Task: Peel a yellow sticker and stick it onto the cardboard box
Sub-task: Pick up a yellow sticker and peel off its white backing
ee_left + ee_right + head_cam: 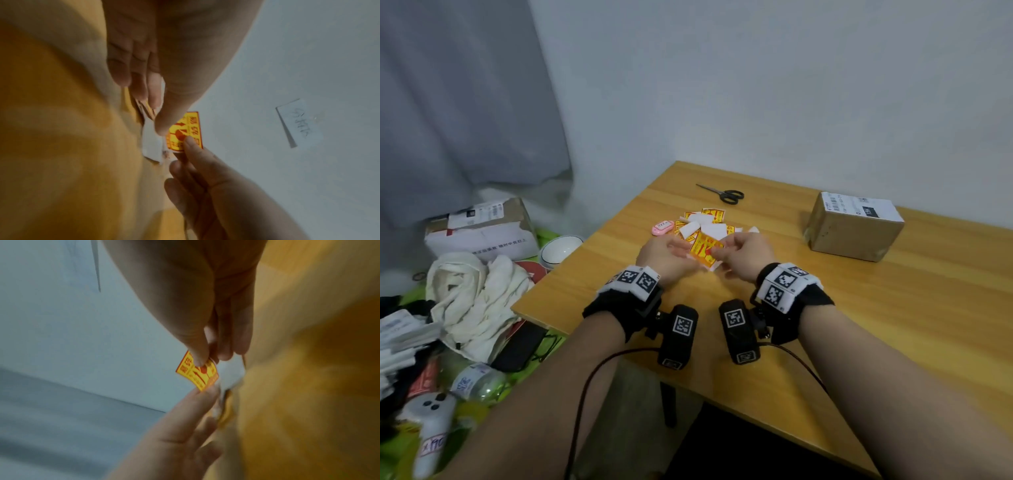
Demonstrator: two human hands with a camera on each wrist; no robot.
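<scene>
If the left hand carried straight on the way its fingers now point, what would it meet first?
Probably the yellow sticker it already pinches together with the right hand; beyond that lies the pile of stickers and white backings on the table. Depth is uncertain.

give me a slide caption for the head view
Both hands, left hand and right hand, pinch a yellow sticker above the table.

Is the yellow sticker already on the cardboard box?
No. Yellow sticker is pinched between left hand and right hand; cardboard box sits apart.
</scene>
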